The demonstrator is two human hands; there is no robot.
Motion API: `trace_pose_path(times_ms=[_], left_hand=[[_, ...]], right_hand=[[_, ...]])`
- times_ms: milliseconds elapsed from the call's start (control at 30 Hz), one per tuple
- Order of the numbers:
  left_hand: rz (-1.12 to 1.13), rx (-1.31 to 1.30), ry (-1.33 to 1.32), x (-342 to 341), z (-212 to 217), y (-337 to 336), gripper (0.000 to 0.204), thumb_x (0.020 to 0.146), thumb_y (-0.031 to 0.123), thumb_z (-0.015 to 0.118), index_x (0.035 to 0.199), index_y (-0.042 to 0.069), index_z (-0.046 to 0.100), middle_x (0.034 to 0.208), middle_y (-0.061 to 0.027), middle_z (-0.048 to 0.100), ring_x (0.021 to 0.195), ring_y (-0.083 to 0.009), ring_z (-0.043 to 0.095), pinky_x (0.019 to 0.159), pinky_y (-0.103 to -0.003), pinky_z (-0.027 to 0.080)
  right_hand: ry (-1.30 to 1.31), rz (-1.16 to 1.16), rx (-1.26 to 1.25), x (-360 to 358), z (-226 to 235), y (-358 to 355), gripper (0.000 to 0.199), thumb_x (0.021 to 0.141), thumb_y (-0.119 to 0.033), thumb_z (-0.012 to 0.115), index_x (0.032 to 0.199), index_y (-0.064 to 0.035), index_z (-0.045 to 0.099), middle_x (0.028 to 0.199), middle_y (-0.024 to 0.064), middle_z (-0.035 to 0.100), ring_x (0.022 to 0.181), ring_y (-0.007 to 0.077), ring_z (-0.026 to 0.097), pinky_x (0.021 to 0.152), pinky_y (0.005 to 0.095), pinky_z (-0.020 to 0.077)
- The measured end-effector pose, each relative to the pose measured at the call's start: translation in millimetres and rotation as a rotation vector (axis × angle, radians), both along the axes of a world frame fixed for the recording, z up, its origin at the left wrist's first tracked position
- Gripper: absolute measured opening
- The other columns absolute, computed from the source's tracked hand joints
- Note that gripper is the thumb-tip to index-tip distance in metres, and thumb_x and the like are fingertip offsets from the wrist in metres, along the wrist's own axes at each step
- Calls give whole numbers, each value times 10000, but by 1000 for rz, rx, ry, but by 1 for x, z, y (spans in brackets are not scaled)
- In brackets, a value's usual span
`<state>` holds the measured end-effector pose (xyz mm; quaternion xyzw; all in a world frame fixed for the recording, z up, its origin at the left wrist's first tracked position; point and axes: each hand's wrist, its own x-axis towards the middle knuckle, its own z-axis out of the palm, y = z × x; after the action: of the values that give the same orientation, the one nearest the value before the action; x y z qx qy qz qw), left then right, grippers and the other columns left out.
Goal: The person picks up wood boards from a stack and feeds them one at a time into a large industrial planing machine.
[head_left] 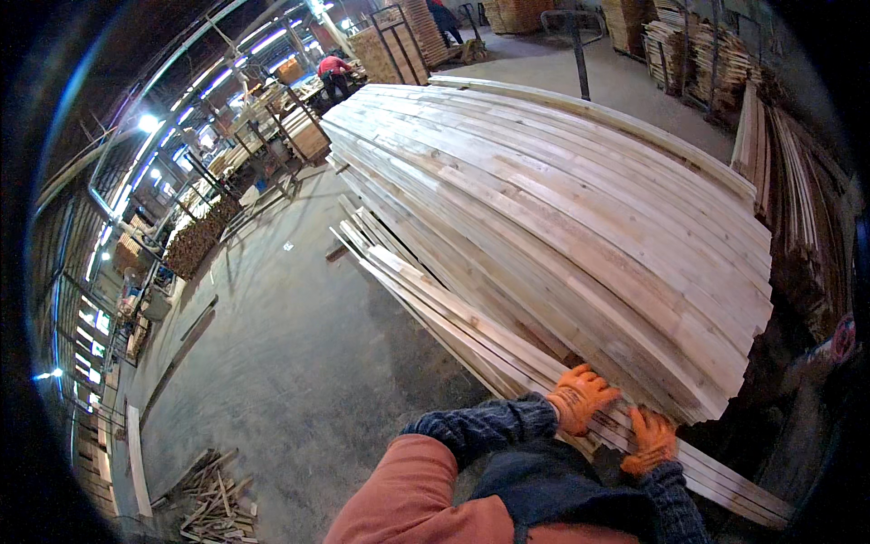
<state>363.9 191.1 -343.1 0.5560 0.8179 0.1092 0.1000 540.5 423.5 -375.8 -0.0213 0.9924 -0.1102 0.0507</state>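
My left hand, in an orange glove, has its fingers closed over the edge of several long, narrow wooden boards. A little lower and to the right, my right hand, gloved alike, grips the same boards near their close end. These boards lie along the near left side of a big stack of pale lumber, running from lower right to upper left. The undersides of the boards and my fingertips beneath them are hidden.
Scrap sticks lie on the concrete floor at lower left. A metal post with a handle stands beyond the stack. Behind it are piles of boards. A person in red bends over at the far left.
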Motion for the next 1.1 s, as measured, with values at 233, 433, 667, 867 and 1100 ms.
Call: trace_pose_path(times_ms=[233,433,667,867,1100], left_hand=[[8,-59,-89,-62,-12,-42,1032,530,369,931,1461,168,535,1345,-135,610,1295,-342,549,1145,-555,353],[153,-111,203,-138,14,-131,890,544,352,898,1358,156,597,1293,-132,641,1265,-324,571,1140,-493,372],[85,-272,109,-86,18,-61,756,565,335,874,1262,155,645,1205,-111,678,1223,-322,610,1174,-489,343],[-24,-47,-15,-34,26,-40,1012,548,389,915,1455,167,526,1315,-113,635,1300,-306,565,1191,-513,313],[83,-90,41,-64,23,-61,998,554,338,918,1446,119,528,1255,-112,655,1247,-317,585,1160,-503,346]], right_hand=[[-5,-127,47,17,-9,37,1072,606,-353,847,1572,-184,414,1222,165,661,1084,378,631,980,503,512],[-38,-296,94,83,-2,81,1152,518,-173,870,1567,-181,395,1350,182,585,1258,382,543,1209,498,348],[64,-271,48,76,29,57,1109,478,-204,825,1513,-127,434,1435,192,541,1281,406,522,1188,523,348],[101,-105,-92,30,30,5,998,486,-199,778,1448,-138,519,1315,177,578,1183,418,547,1077,510,445],[53,-266,51,51,51,21,993,524,-197,782,1470,-102,497,1269,195,592,1162,419,551,1079,491,433]])
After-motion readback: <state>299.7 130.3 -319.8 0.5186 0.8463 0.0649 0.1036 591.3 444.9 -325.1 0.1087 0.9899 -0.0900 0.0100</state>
